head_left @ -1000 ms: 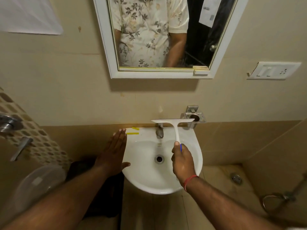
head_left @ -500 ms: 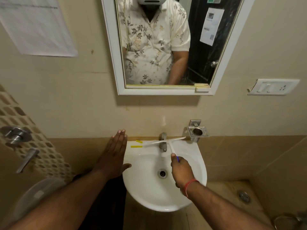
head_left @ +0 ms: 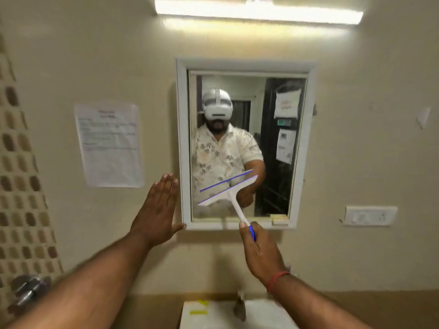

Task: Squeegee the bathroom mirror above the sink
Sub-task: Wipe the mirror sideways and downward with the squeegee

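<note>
you've just lifted the squeegee (head_left: 228, 189) from over the sink (head_left: 237, 314) to the mirror (head_left: 240, 148); your right hand (head_left: 259, 250) grips its handle, blade tilted at the lower glass. left hand (head_left: 158, 210) hangs flat, released. wiping can begin.

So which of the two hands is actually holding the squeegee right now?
The right hand, the one with the red wrist thread, grips the squeegee by its handle, blade up at the mirror. The left hand is open and flat beside the mirror frame, holding nothing.
</note>
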`<action>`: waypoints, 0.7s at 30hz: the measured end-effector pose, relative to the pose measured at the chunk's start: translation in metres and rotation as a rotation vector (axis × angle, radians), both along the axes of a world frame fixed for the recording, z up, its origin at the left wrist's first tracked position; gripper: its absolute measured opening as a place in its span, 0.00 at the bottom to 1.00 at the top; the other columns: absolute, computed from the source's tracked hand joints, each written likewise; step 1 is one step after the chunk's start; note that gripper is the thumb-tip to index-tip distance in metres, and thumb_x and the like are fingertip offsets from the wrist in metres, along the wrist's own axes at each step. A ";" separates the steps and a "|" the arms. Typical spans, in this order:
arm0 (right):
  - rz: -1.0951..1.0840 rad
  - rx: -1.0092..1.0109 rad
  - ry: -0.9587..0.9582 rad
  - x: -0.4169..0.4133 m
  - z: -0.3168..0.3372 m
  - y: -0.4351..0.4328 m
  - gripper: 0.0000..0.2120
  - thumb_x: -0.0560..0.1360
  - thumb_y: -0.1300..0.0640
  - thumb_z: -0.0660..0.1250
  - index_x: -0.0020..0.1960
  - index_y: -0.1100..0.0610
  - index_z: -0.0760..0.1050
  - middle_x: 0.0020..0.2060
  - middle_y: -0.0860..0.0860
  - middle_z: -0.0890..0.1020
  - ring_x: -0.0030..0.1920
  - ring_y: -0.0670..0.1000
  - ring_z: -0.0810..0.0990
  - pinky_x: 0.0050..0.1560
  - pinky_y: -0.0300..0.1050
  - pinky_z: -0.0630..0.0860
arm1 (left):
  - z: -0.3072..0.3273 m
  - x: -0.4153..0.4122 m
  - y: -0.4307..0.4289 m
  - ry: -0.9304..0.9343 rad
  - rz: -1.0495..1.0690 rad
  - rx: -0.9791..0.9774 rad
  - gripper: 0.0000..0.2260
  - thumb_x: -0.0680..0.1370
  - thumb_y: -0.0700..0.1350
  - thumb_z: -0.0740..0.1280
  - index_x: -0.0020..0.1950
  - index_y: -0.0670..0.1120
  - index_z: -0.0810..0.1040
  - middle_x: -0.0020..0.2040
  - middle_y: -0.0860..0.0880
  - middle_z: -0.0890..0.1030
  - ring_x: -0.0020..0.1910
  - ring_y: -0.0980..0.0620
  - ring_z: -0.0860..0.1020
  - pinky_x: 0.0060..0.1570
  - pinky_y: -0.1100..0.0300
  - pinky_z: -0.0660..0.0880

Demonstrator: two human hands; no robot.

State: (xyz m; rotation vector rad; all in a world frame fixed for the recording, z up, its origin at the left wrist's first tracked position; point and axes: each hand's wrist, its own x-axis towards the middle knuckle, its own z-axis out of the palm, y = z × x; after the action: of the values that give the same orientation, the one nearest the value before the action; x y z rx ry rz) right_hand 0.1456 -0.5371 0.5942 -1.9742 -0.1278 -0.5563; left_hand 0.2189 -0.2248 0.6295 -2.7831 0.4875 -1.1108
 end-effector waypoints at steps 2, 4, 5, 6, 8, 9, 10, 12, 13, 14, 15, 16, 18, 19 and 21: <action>-0.003 -0.098 -0.074 0.011 0.041 -0.004 0.23 0.84 0.33 0.59 0.39 0.47 0.69 0.30 0.47 0.76 0.32 0.46 0.74 0.38 0.52 0.72 | 0.044 0.002 -0.004 -0.022 -0.010 -0.015 0.69 0.70 0.69 0.81 0.90 0.37 0.40 0.91 0.37 0.39 0.91 0.37 0.41 0.88 0.37 0.49; -0.025 -0.271 -0.144 0.019 0.085 -0.009 0.25 0.84 0.30 0.57 0.40 0.48 0.70 0.31 0.48 0.78 0.33 0.47 0.77 0.37 0.53 0.73 | 0.084 0.003 -0.009 -0.041 -0.020 -0.016 0.71 0.69 0.70 0.81 0.90 0.39 0.38 0.91 0.39 0.36 0.90 0.39 0.37 0.89 0.40 0.44; -0.048 -0.378 -0.179 0.022 0.108 -0.011 0.26 0.84 0.29 0.55 0.41 0.48 0.71 0.32 0.48 0.79 0.33 0.48 0.78 0.37 0.53 0.74 | 0.104 0.004 -0.011 -0.061 -0.012 -0.003 0.71 0.69 0.70 0.81 0.90 0.39 0.37 0.90 0.39 0.34 0.90 0.39 0.36 0.89 0.41 0.41; -0.071 -0.495 -0.207 0.024 0.132 -0.013 0.26 0.84 0.28 0.53 0.43 0.47 0.73 0.32 0.48 0.79 0.34 0.49 0.79 0.37 0.52 0.75 | 0.123 0.005 -0.012 -0.077 0.003 0.021 0.71 0.69 0.72 0.80 0.90 0.39 0.36 0.90 0.40 0.33 0.90 0.40 0.34 0.89 0.41 0.40; -0.098 -0.717 -0.233 0.026 0.175 -0.015 0.26 0.84 0.27 0.51 0.49 0.45 0.75 0.36 0.46 0.80 0.37 0.48 0.79 0.40 0.51 0.79 | 0.160 0.006 -0.017 -0.105 0.057 0.079 0.72 0.70 0.75 0.77 0.89 0.39 0.33 0.89 0.39 0.29 0.89 0.39 0.30 0.89 0.40 0.40; -0.106 -0.809 -0.241 0.025 0.195 -0.015 0.25 0.85 0.28 0.51 0.51 0.45 0.76 0.39 0.45 0.81 0.40 0.48 0.80 0.43 0.51 0.80 | 0.177 0.006 -0.019 -0.113 0.096 0.105 0.72 0.70 0.76 0.75 0.88 0.39 0.30 0.87 0.39 0.26 0.88 0.39 0.28 0.89 0.39 0.39; -0.114 -0.886 -0.254 0.026 0.213 -0.014 0.24 0.85 0.29 0.51 0.53 0.45 0.77 0.42 0.46 0.82 0.43 0.49 0.81 0.47 0.52 0.81 | 0.193 0.006 -0.021 -0.104 0.140 0.124 0.72 0.71 0.77 0.74 0.86 0.39 0.27 0.86 0.39 0.23 0.86 0.39 0.25 0.89 0.39 0.38; -0.122 -1.011 -0.278 0.027 0.246 -0.011 0.23 0.86 0.31 0.53 0.58 0.46 0.79 0.51 0.49 0.85 0.52 0.53 0.83 0.56 0.55 0.81 | 0.221 0.005 -0.026 -0.068 0.206 0.130 0.73 0.71 0.76 0.74 0.84 0.39 0.23 0.83 0.39 0.19 0.84 0.38 0.21 0.88 0.39 0.34; -0.118 -1.055 -0.295 0.028 0.260 -0.008 0.23 0.86 0.33 0.54 0.62 0.46 0.79 0.56 0.50 0.84 0.56 0.55 0.83 0.59 0.56 0.81 | 0.232 0.004 -0.027 -0.062 0.226 0.123 0.74 0.71 0.75 0.76 0.83 0.40 0.21 0.82 0.39 0.17 0.83 0.38 0.20 0.87 0.39 0.33; -0.112 -1.090 -0.314 0.029 0.272 -0.006 0.22 0.86 0.34 0.54 0.65 0.47 0.78 0.61 0.51 0.83 0.60 0.56 0.83 0.62 0.56 0.80 | 0.241 0.004 -0.029 -0.057 0.241 0.111 0.75 0.70 0.74 0.77 0.83 0.40 0.21 0.82 0.40 0.17 0.82 0.38 0.19 0.87 0.40 0.32; -0.106 -1.115 -0.335 0.032 0.283 -0.003 0.22 0.87 0.36 0.55 0.68 0.47 0.78 0.66 0.51 0.81 0.63 0.56 0.82 0.64 0.56 0.79 | 0.247 0.004 -0.029 -0.049 0.254 0.101 0.76 0.69 0.73 0.79 0.82 0.40 0.20 0.81 0.40 0.16 0.82 0.38 0.19 0.87 0.40 0.31; -0.100 -1.131 -0.362 0.034 0.292 0.000 0.22 0.87 0.36 0.55 0.70 0.47 0.77 0.69 0.50 0.80 0.66 0.56 0.81 0.65 0.55 0.79 | 0.252 0.004 -0.029 -0.046 0.259 0.096 0.77 0.69 0.73 0.80 0.82 0.40 0.19 0.81 0.40 0.16 0.82 0.39 0.19 0.87 0.40 0.31; -0.094 -1.149 -0.429 0.040 0.304 0.005 0.23 0.86 0.36 0.53 0.71 0.46 0.77 0.71 0.48 0.79 0.69 0.53 0.79 0.63 0.54 0.81 | 0.257 0.005 -0.030 -0.044 0.263 0.097 0.78 0.68 0.72 0.81 0.81 0.40 0.18 0.80 0.41 0.15 0.81 0.39 0.18 0.87 0.40 0.31; -0.094 -1.159 -0.463 0.042 0.308 0.007 0.23 0.86 0.36 0.52 0.71 0.44 0.76 0.70 0.47 0.80 0.69 0.53 0.79 0.61 0.54 0.82 | 0.258 0.006 -0.031 -0.044 0.261 0.097 0.79 0.67 0.72 0.81 0.81 0.40 0.18 0.80 0.41 0.14 0.81 0.40 0.17 0.87 0.40 0.31; -0.084 -1.180 -0.515 0.048 0.314 0.011 0.23 0.85 0.35 0.51 0.70 0.42 0.75 0.66 0.46 0.81 0.64 0.52 0.81 0.56 0.53 0.83 | 0.260 0.008 -0.031 -0.039 0.260 0.093 0.80 0.66 0.71 0.82 0.81 0.40 0.18 0.79 0.41 0.14 0.80 0.40 0.17 0.87 0.41 0.31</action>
State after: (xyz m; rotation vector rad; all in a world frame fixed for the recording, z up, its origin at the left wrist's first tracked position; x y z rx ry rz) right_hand 0.1939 -0.5257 0.9084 -2.9028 -0.8558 -1.2207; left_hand 0.2273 -0.2560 0.8894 -2.6438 0.1615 -1.0521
